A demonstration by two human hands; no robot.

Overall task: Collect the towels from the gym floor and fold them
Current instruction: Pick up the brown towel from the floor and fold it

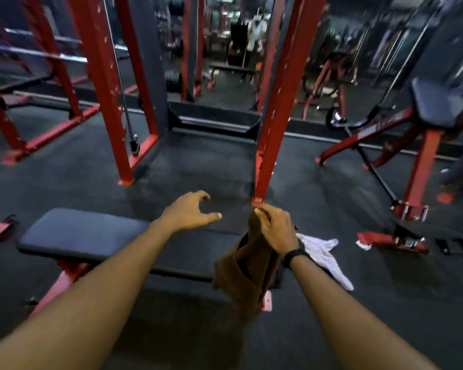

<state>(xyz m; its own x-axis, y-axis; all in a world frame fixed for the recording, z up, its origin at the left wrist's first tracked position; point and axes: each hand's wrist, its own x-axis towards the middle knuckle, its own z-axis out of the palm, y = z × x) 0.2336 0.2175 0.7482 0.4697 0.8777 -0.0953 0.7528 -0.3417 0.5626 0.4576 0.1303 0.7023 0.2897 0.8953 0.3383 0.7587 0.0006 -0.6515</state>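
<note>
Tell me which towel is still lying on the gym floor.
The white towel, crumpled on the dark floor right of the right hand. The brown towel hangs in that hand's grip.

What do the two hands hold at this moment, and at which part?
The right hand grips the brown towel at its top edge; the rest hangs down. The left hand holds nothing, its fingers curved in the air.
</note>
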